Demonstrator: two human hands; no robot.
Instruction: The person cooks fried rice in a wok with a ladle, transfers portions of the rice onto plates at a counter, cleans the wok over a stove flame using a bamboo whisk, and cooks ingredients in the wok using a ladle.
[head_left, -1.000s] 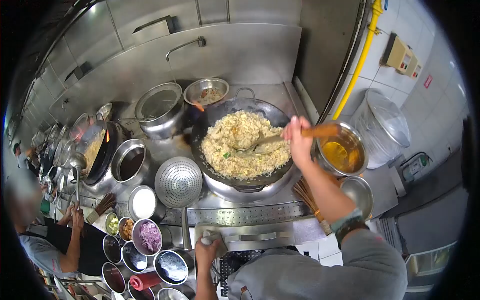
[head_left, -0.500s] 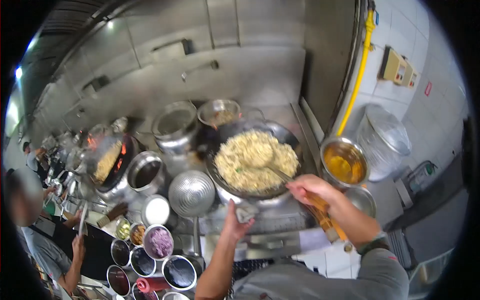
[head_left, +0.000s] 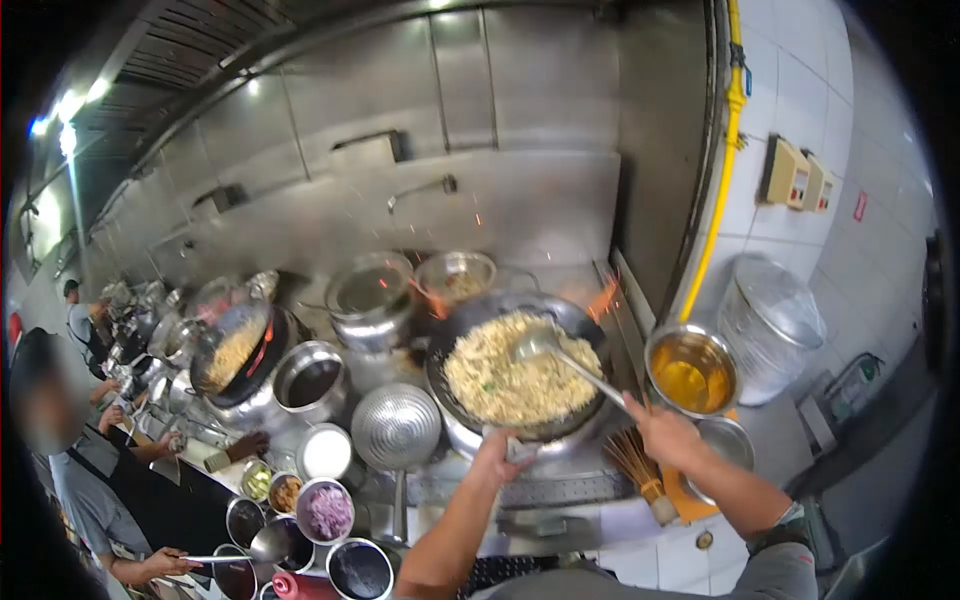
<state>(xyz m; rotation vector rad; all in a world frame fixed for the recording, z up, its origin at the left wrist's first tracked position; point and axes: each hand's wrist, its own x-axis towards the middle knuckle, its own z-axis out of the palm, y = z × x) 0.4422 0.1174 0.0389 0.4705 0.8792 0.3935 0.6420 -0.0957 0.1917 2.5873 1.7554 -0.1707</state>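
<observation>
A black wok (head_left: 590,425) full of fried rice (head_left: 520,375) sits on the burner in front of me. My right hand (head_left: 668,432) is closed around the long handle of a ladle (head_left: 585,371), whose bowl rests on the rice with its rounded back up. At the wok's near rim, my left hand (head_left: 497,458) grips a pale folded cloth (head_left: 520,449) against the edge. A perforated skimmer (head_left: 396,427) lies left of the wok, its handle toward me. To the right, a bamboo brush (head_left: 640,470) lies close to my right forearm.
A steel bowl with yellow-orange liquid (head_left: 692,370) stands right of the wok. Lidded pots (head_left: 370,290) and flames are behind it. Pots of sauce and chopped onion (head_left: 328,512) crowd the lower left. A co-worker (head_left: 110,490) stands at left, near another wok (head_left: 270,355).
My left hand has risen to the wok's rim with the cloth. The ladle has turned over and shifted on the rice. Sparks appear behind the wok, and the co-worker's hand now holds a ladle.
</observation>
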